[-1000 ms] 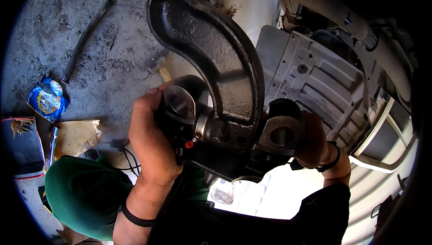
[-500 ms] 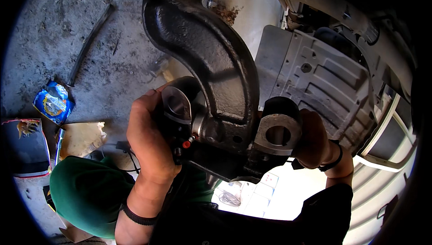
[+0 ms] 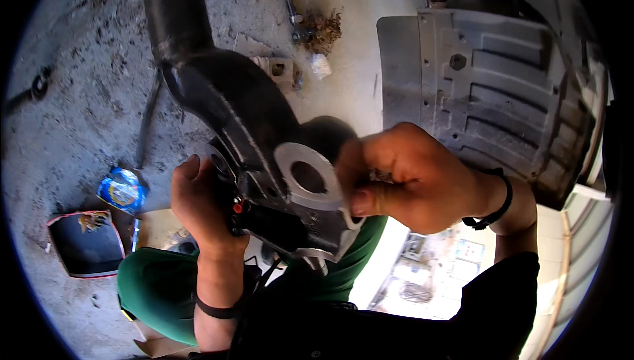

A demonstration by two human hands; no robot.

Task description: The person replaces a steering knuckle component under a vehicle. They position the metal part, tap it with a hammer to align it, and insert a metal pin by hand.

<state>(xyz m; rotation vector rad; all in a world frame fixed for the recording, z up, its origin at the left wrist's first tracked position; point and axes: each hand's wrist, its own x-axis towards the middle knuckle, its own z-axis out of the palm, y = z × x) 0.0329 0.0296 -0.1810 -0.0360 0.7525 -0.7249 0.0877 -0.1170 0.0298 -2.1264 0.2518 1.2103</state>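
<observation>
A heavy, curved black cast-metal arm (image 3: 244, 96) runs from the upper left down to the middle, ending in a forked head. On the head's right side is a bored lug with a bare machined ring face (image 3: 287, 162). My right hand (image 3: 413, 178) is closed against that lug's outer side, thumb bent low by its rim. My left hand (image 3: 205, 205) wraps round the head's left side, by a second, darker lug (image 3: 221, 158). A small red-tipped fitting (image 3: 238, 207) sits near its palm. The left fingertips are partly hidden behind the metal.
A ribbed grey vehicle panel (image 3: 502, 89) stands on the right. On the stained floor lie a crumpled blue packet (image 3: 122, 190), an open red-edged box (image 3: 86, 244) and a black hose (image 3: 149, 122). My green-clad knee (image 3: 155, 294) is below my left hand.
The arm has shifted left and turned, so its right lug now faces me nearer the middle. My right hand has moved left and up with it; my left hand stays on the head.
</observation>
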